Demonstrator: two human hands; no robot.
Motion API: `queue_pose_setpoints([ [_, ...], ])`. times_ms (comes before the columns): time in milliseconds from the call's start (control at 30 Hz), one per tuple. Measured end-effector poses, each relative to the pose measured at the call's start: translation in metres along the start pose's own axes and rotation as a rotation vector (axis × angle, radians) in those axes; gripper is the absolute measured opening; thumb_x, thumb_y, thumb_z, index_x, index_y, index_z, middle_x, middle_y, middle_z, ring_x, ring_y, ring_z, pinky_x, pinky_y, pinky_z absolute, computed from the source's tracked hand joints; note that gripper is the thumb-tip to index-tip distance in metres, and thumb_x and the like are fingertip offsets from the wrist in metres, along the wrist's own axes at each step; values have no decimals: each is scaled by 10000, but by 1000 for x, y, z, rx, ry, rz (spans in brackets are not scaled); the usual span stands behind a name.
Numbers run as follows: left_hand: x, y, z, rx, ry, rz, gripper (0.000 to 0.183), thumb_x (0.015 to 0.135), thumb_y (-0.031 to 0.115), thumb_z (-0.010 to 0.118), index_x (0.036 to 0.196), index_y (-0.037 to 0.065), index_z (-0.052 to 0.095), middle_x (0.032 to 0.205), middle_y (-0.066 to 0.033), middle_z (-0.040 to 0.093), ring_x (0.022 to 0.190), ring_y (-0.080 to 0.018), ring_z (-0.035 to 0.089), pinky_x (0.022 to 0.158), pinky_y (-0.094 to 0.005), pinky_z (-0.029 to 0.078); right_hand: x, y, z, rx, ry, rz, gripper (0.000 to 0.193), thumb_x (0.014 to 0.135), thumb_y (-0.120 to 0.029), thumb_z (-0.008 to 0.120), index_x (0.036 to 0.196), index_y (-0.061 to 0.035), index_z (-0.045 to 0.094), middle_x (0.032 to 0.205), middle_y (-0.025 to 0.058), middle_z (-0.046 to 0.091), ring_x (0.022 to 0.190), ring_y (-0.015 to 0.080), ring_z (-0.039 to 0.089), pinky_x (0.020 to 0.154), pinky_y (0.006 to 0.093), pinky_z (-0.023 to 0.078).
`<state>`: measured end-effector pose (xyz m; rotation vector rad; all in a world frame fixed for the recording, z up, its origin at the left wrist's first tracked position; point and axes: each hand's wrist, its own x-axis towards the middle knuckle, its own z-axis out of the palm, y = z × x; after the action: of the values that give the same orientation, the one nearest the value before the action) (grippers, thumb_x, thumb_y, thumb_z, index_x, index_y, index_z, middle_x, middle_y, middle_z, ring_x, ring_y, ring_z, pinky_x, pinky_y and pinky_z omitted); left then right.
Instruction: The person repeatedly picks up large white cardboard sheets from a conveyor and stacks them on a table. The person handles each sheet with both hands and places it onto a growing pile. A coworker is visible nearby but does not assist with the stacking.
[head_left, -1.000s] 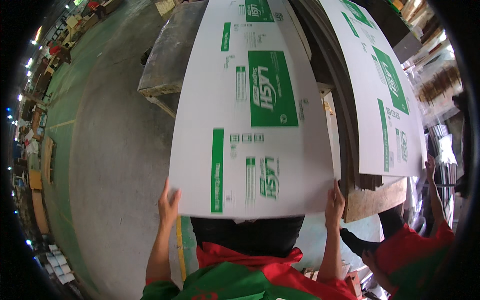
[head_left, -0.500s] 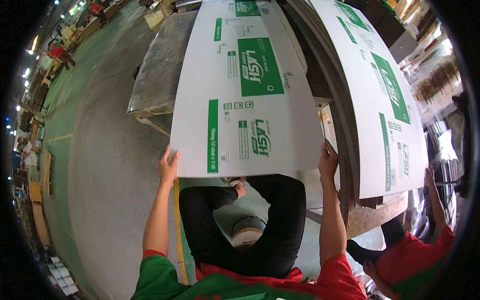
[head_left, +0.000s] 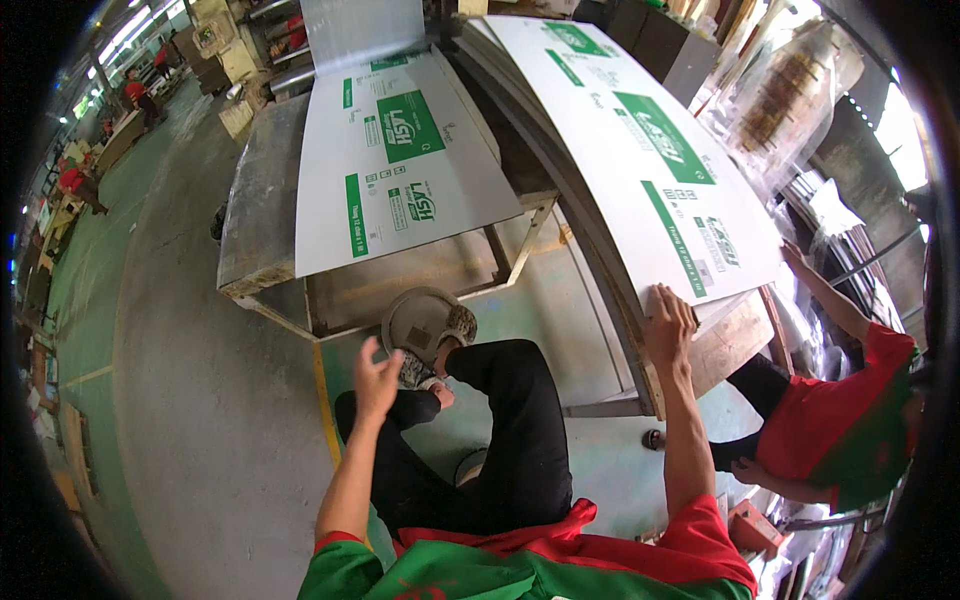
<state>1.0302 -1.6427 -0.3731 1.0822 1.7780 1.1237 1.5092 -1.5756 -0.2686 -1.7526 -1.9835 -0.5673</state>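
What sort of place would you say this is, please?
Probably a packaging factory or workshop: a white sheet with green print lies on a table, a stack of sheets stands beside it, and a yellow line marks the floor.

I'm in a factory workshop; large printed sheets (head_left: 625,150) lie stacked right of the metal-topped table (head_left: 262,165), a plastic-wrapped bundle (head_left: 785,90) farther right; left of that table runs a wide grey floor (head_left: 180,330), people (head_left: 137,92) in red tops beyond.
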Motion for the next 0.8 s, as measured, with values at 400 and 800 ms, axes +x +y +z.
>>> queue_pose_setpoints([
  [400, -125, 141, 87, -476, -422, 32, 662, 913, 364, 689, 1403, -5, 441, 1238, -143, 605, 1049, -221, 628, 845, -400, 556, -94, -138, -112, 623, -105, -529, 366, 827, -206, 761, 1149, -54, 677, 1246, 138, 648, 1175, 304, 608, 998, 414, 483],
  [800, -222, 45, -48, -399, -54, 50, 664, 949, 124, 590, 1532, -32, 314, 1504, -183, 442, 1366, -222, 435, 1139, -337, 329, -248, 61, -55, 1003, 302, 1090, 299, 1029, -187, 526, 1176, 17, 688, 1044, 62, 700, 906, 140, 617, 817, 274, 488],
])
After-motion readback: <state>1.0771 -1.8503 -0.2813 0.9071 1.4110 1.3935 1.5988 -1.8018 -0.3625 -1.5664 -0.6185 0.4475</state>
